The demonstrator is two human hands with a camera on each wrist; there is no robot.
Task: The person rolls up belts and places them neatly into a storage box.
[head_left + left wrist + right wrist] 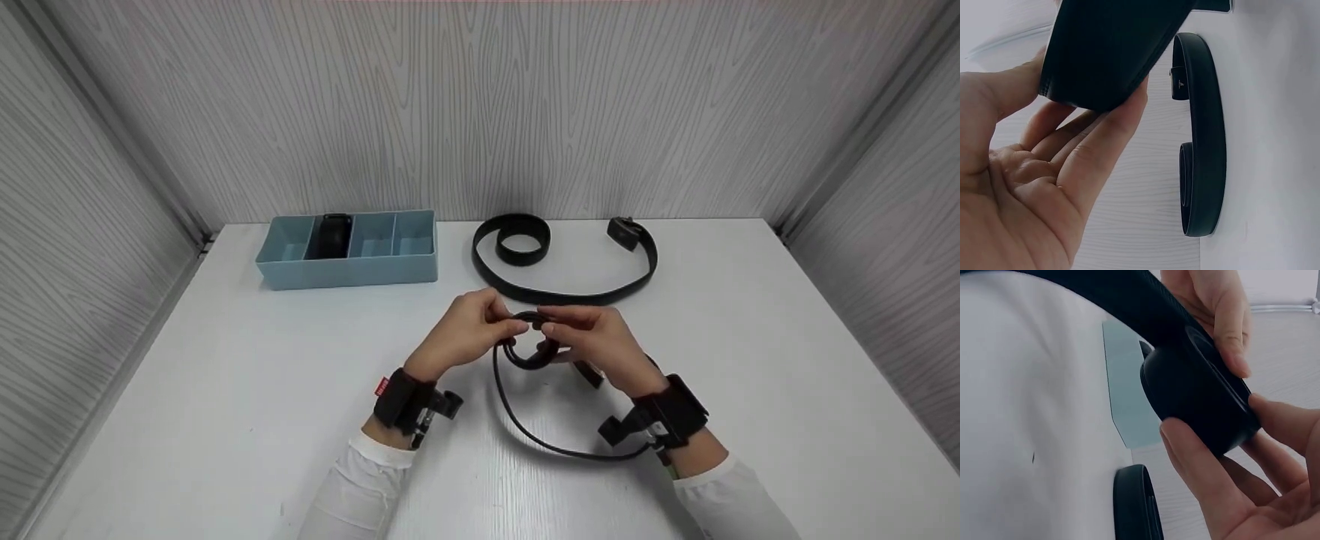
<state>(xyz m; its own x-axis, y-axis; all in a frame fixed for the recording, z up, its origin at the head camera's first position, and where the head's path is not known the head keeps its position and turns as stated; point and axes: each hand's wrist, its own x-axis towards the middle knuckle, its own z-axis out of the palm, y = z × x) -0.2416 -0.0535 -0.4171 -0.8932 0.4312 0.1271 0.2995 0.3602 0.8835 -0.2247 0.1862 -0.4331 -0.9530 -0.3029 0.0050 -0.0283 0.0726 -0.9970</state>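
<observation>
In the head view, a black belt (531, 363) is wound into a small round coil above the table, its loose length curving down toward me and round to the right. My left hand (469, 330) grips the coil's left side between thumb and fingers. On its right side my right hand (600, 341) pinches the coil the same way. From the right wrist, the wound belt (1202, 399) shows with fingers and thumb at its two edges and a strap running off to the upper left. The left wrist view has the belt (1112, 50) between thumb and fingers.
A second black belt (562, 298) lies on edge behind my hands, one end curled, its buckle end at the right. At the back left stands a blue divided box (345, 274); a rolled black belt (334, 236) sits in its second compartment from the left. Wood-grain panels (480, 105) enclose the table.
</observation>
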